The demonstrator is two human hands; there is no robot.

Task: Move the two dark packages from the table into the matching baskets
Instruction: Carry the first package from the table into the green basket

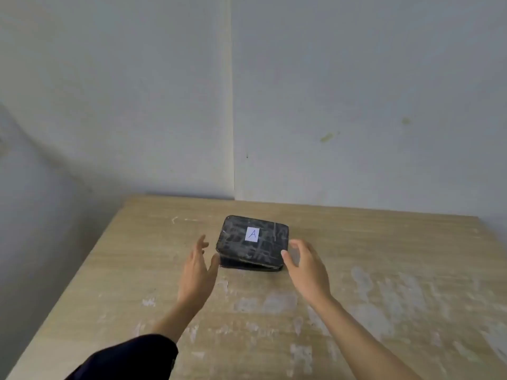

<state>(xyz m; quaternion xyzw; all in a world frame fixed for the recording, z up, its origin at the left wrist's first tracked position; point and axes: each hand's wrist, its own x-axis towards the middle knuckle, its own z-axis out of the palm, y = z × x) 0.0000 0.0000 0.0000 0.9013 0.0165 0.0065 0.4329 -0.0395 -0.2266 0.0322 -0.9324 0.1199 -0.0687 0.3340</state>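
A dark package (pixel 253 244) with a white label marked "A" lies on top of a second dark package (pixel 233 263), of which only the front edge shows. Both rest on the wooden table (pixel 384 270) near its far middle. My left hand (pixel 196 272) is open just left of the stack, thumb close to its front left corner. At the stack's front right corner my right hand (pixel 304 266) is open, fingertips at or almost on the package's edge. No basket is in view.
Grey walls meet in a corner behind the table. The table's left edge runs diagonally from the far left corner toward me. Its worn top has pale scuffed patches.
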